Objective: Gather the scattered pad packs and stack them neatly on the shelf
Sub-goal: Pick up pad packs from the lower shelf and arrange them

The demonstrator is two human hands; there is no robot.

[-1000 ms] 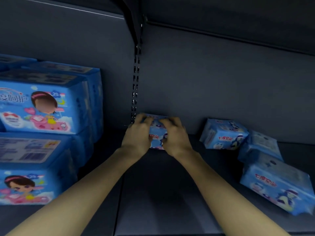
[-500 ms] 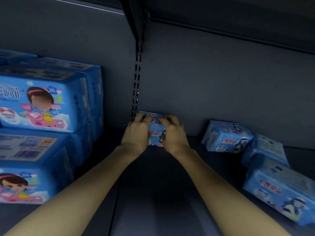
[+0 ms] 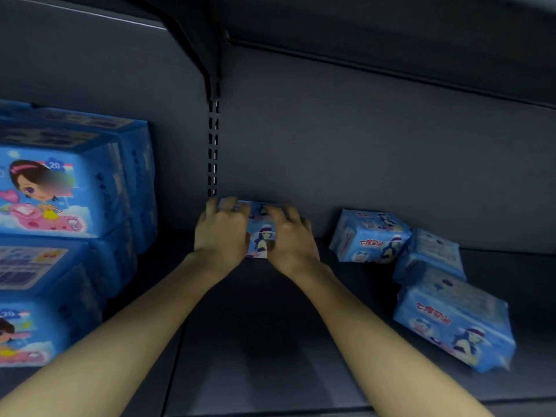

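Grip: your left hand (image 3: 221, 228) and right hand (image 3: 290, 237) clasp one pad pack (image 3: 260, 233) between them, fingers curled over its top; it stands at the back of the shelf (image 3: 255, 326), against the rear wall. Three loose packs (image 3: 451, 323) lie jumbled to your right; large blue packs (image 3: 60, 191) stacked left

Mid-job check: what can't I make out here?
All head view.
Held pack: ends hidden under the left hand and right hand; middle shows.
Stacked big packs: cut off by the left edge.
Nearest loose pack: right corner blurred.
Middle loose pack: print too blurred to read.
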